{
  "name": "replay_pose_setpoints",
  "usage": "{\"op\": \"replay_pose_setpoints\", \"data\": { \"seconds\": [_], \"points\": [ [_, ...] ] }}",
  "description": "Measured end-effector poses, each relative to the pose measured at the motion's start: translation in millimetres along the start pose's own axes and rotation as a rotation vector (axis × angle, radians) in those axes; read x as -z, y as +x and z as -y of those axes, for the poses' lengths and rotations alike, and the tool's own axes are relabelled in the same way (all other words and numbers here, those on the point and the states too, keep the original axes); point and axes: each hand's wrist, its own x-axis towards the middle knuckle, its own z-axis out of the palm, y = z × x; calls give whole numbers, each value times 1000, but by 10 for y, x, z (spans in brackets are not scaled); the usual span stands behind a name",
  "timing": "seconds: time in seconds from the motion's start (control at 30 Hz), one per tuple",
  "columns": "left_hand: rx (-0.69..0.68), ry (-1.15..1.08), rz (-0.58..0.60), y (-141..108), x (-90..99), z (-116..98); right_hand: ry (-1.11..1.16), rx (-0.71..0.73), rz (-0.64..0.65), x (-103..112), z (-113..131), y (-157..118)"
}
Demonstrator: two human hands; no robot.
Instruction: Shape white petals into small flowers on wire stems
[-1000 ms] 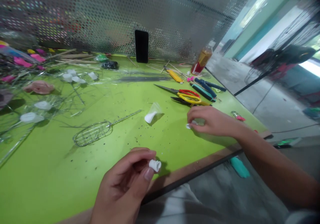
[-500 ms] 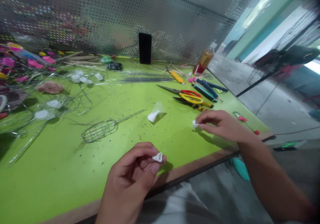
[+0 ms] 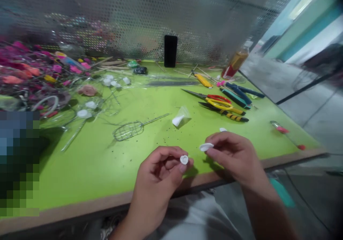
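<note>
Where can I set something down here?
Bare green tabletop shows in front of the wire-mesh cage, left of your left hand. Crowded: pink artificial flowers far left; red-handled scissors and black-and-yellow pliers beyond your right hand.

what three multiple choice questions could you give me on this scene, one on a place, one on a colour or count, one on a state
1. Where does the wire frame lie on the green table?
A) left of the clear plastic cone
B) right of the scissors
C) against the perforated screen

2. What colour is the rolled piece in the left hand?
A) red
B) white
C) blue

3. What is the right hand doing?
A) lying flat on the table
B) gripping the scissors
C) pinching a curved white piece

Answers:
1. A, the frame lies to the cone's left.
2. B, the piece shows white.
3. C, the piece sits between its fingers.
</note>
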Motion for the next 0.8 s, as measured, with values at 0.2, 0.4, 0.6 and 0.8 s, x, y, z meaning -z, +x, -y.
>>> {"op": "replay_pose_setpoints", "data": {
  "seconds": [0.2,0.4,0.6,0.8],
  "points": [
    [-38,-84,4,-2,-24,5,-10,165,11,-380,32,-79],
    [-112,-40,-1,5,-8,4,58,149,2,-411,4,-83],
    [-111,-13,17,7,-20,-17,97,92,-15,-448,1,-114],
    [-147,-9,27,4,-46,-13,112,81,-17,-467,13,-120]
  ]
}}
